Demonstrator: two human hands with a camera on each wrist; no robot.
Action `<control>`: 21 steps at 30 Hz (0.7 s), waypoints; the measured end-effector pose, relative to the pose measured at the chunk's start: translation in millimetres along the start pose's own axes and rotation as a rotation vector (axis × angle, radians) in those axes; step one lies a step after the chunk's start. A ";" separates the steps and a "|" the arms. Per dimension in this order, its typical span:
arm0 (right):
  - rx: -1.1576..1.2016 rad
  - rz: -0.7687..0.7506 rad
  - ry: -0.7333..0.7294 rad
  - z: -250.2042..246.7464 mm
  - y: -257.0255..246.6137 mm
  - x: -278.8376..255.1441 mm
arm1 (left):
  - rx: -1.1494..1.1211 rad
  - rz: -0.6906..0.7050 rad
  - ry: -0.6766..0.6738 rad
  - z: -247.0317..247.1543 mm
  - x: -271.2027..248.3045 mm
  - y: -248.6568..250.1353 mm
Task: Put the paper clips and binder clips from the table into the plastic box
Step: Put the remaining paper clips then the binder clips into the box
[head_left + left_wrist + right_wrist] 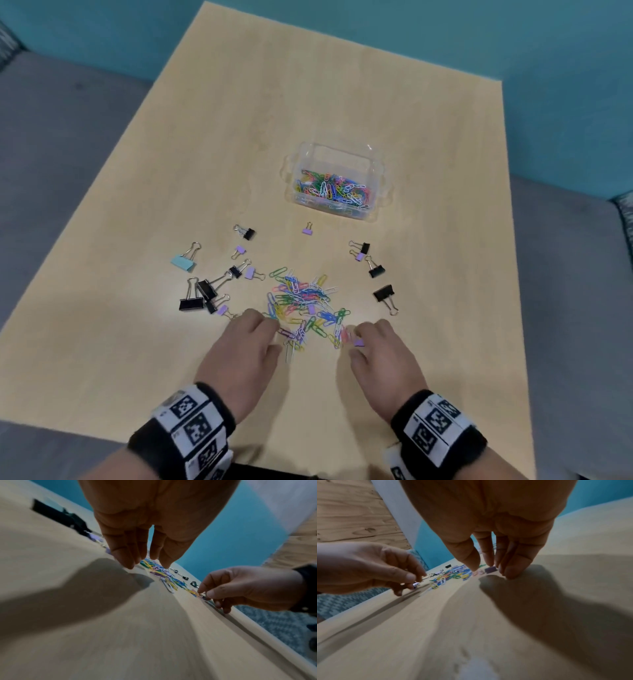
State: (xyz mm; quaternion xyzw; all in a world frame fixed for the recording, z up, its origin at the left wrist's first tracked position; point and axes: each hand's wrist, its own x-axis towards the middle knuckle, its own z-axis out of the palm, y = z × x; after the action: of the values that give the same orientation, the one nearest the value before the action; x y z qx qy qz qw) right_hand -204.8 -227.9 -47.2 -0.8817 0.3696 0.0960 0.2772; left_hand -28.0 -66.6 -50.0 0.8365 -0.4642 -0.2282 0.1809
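- The light wooden worktop (342, 102) carries a loose heap of coloured paper clips (305, 301) near the person, with binder clips scattered on both sides of it.
- The clear plastic box (337, 180) stands farther back, open at the top, already holding a layer of coloured paper clips.
- On the left side lie black binder clips (197, 294), a light blue binder clip (183, 262) and small purple ones; on the right, several black binder clips (383, 293); one purple binder clip (307, 230) lies just in front of the box.
- The left hand (245, 349) rests at the near left edge of the heap, fingers bent down with their tips on the worktop; whether it pinches a clip cannot be told.
- The right hand (382, 353) is at the near right edge of the heap, thumb and fingers closed round a small purple binder clip (490, 570) beside pink paper clips.
- Both wrists wear black bands with printed square markers (191, 425).
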 end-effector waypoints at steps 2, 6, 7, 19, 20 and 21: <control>0.010 0.003 0.017 2.7 -6.9 1.9 | 0.053 0.046 -0.026 2.1 9.8 9.6; -0.008 0.050 0.025 3.1 -7.1 6.7 | 0.289 0.100 -0.065 5.2 24.2 24.1; -0.022 0.043 0.013 3.3 -6.8 7.2 | 0.316 0.115 -0.064 5.5 25.5 24.8; -0.153 0.133 0.076 -23.1 20.7 21.2 | 0.320 0.112 -0.090 9.8 33.9 19.7; -0.194 0.082 0.105 -23.5 17.9 21.2 | 0.322 0.124 -0.090 10.7 34.2 19.4; -0.231 0.013 0.100 -21.9 12.3 20.1 | 0.324 0.131 -0.087 11.4 35.1 18.6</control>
State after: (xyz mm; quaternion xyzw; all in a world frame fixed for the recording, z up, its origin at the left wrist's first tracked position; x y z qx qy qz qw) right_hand -200.0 -259.3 -41.8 -0.9091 0.3750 0.0954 0.1544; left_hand -30.8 -107.1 -57.4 0.8120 -0.5559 -0.1739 0.0380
